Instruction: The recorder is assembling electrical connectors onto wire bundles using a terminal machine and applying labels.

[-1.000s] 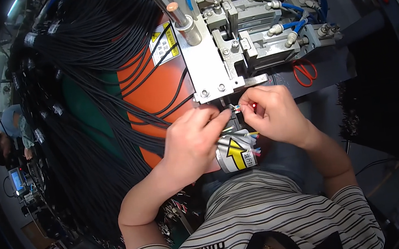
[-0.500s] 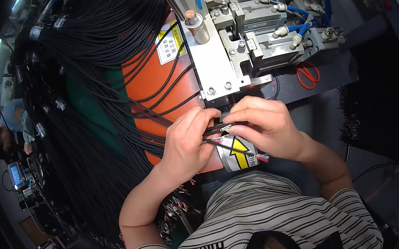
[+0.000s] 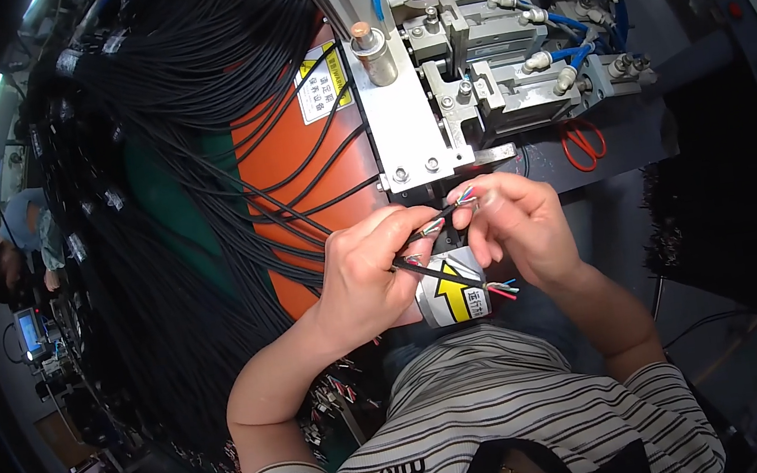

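My left hand (image 3: 359, 272) is closed around several black cables whose cut ends poke out past its fingers. Short coloured wires show at those ends. One black cable (image 3: 450, 277) slants down to the right below the others, its red, white and blue wires (image 3: 502, 290) fanned out. Thumb and forefinger of my right hand (image 3: 523, 223) pinch a cable end, where blue, green and red wires (image 3: 465, 196) stick up. The other right fingers are curled loosely. Both hands are just in front of a metal machine (image 3: 403, 129) with a flat plate.
Long black cables (image 3: 197, 70) run from the left across an orange board (image 3: 294, 166). A red-handled tool (image 3: 583, 145) rests right of the machine. Clamps with blue air hoses (image 3: 564, 53) stand behind. A yellow arrow label (image 3: 454, 293) is below my hands. Another person (image 3: 24, 233) is far left.
My right hand has shifted slightly up and its lower fingers have loosened from the cables. The coloured wire ends now show spread apart. The machine's clamp parts have moved a little.
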A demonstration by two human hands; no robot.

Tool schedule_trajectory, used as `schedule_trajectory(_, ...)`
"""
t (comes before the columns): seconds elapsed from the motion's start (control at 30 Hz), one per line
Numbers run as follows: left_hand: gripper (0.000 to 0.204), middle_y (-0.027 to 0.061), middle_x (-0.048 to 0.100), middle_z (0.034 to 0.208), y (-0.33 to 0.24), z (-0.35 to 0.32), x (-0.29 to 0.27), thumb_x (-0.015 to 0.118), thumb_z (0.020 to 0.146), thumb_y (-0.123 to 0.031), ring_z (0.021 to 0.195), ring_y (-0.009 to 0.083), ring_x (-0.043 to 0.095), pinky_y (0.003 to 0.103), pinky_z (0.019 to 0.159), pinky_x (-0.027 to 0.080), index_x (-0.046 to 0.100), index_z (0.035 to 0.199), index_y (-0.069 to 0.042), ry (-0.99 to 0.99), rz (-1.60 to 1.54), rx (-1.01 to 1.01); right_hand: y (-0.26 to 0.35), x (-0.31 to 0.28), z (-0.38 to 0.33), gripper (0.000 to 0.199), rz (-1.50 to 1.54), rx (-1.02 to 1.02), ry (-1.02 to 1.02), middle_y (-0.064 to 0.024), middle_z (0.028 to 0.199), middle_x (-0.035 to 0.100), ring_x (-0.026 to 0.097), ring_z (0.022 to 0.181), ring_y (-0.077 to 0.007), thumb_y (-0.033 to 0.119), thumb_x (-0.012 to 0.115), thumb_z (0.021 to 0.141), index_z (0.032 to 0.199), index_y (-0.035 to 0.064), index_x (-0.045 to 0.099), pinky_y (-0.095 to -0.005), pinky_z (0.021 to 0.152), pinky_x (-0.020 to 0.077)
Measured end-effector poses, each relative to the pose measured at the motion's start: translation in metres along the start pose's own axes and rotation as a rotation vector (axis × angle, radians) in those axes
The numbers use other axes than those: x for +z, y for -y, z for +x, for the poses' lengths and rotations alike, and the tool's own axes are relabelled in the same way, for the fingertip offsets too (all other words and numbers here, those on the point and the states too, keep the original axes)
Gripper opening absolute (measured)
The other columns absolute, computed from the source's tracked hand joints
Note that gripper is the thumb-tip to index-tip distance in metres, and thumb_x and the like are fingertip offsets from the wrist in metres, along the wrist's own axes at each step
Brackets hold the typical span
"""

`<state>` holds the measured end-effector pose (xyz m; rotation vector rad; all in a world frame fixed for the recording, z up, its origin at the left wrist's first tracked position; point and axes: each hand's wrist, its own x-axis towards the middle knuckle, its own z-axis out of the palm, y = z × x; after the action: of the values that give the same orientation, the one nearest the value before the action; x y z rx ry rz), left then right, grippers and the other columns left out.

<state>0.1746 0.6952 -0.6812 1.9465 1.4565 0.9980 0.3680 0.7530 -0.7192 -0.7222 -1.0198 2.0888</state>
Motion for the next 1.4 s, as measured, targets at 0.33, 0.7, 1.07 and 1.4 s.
schedule_trajectory(0.33,0.017,0.0137,0.064,0.08,0.001,0.007,0.003,0.065,0.082,0.001,0.065,0.0266,0.064,0.033,0.057,0.05,0.063,0.099,0.002,0.088,0.187,0.111,0.001,-0.01,0.01,0.019,-0.137,-0.039,0.123,-0.0097,0.096,0.063,0.06,0.065,-0.0094,-0.002,0.059,0.093,0.111,-0.0046,0.063,-0.0192,0.055,0.0448)
schedule_trajectory(0.7,0.009,0.012,0.064,0.07,0.001,0.007,0.007,0.066,0.084,-0.001,0.057,0.0234,0.064,0.031,0.052,0.049,0.063,0.092,0.001,0.004,0.062,0.02,-0.009,0.002,0.005,0.025,-0.808,-0.721,-0.028,-0.0146,0.103,0.062,0.062,0.085,-0.0202,0.002,0.061,0.091,0.115,-0.0054,0.064,-0.0297,0.076,0.0502)
schedule_trajectory(1.07,0.012,0.0115,0.062,0.068,0.01,0.013,0.003,0.069,0.077,-0.002,0.056,0.0271,0.062,0.035,0.05,0.048,0.063,0.087,-0.001,0.096,-0.145,-0.032,0.016,-0.015,0.021,0.014,-0.164,0.057,0.168,-0.0057,0.084,0.066,0.063,0.07,-0.0106,0.003,0.062,0.092,0.102,-0.0039,0.069,-0.0224,0.06,0.0492)
schedule_trajectory(1.4,0.037,0.0077,0.056,0.082,0.008,0.011,0.011,0.068,0.07,-0.004,0.064,0.0226,0.06,0.034,0.057,0.05,0.064,0.106,0.003,0.075,0.408,0.15,0.017,-0.006,0.023,0.006,-1.429,-0.636,0.029,-0.0081,0.072,0.056,0.058,0.054,-0.025,0.004,0.067,0.08,0.079,0.0013,0.062,-0.0345,0.049,0.0452)
